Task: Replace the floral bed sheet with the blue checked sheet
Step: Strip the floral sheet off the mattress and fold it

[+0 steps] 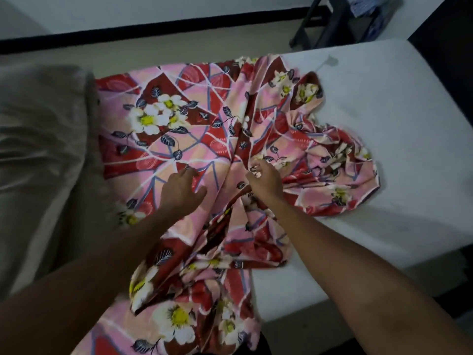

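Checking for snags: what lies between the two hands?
Only floral sheet: a raised fold runs between the left hand and the right hand, in the head view.

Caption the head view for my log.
Left hand rests on and right hand pinches the bunched floral sheet on a white mattress.

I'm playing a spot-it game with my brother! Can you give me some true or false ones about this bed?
1. The floral sheet lies bunched on the mattress. True.
2. The right hand pinches the floral sheet. True.
3. The floral sheet covers the whole mattress. False: the mattress's right part is bare white.
4. The left hand is lifted in the air. False: it rests on the floral sheet.
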Tool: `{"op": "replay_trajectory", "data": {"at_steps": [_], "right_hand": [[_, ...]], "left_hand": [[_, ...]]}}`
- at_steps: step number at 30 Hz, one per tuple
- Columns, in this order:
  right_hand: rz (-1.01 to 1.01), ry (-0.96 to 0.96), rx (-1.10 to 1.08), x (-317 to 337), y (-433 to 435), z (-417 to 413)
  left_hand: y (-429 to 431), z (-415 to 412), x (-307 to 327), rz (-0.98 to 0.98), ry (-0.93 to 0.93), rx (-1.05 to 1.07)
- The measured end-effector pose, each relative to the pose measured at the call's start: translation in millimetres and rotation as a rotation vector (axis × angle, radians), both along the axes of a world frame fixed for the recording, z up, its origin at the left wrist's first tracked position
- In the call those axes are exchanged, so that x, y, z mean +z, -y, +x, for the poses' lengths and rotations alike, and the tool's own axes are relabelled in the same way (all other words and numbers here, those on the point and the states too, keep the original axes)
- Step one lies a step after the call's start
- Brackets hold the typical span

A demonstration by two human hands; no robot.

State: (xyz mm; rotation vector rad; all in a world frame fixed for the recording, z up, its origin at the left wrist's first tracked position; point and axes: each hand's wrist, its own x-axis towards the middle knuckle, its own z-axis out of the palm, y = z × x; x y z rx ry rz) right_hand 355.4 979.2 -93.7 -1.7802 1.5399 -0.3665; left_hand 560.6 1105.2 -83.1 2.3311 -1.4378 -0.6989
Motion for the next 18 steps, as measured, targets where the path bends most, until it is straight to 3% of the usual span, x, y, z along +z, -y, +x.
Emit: {"op": "replay_trajectory", "data": {"at_steps": [10,14,18], "right_hand": [[0.031,-0.078,0.059,-50,182,50],[0.081,-0.085,0.087,-72,225,72],[0.076,-0.141,0.005,-81,240,89]], "left_hand": [[215,-5,-47,0.157,-0.039,0.130],[254,-4,-64,0.236,0.159,0.127],[260,2,-76,0.144,-0.047,0.079]]}}
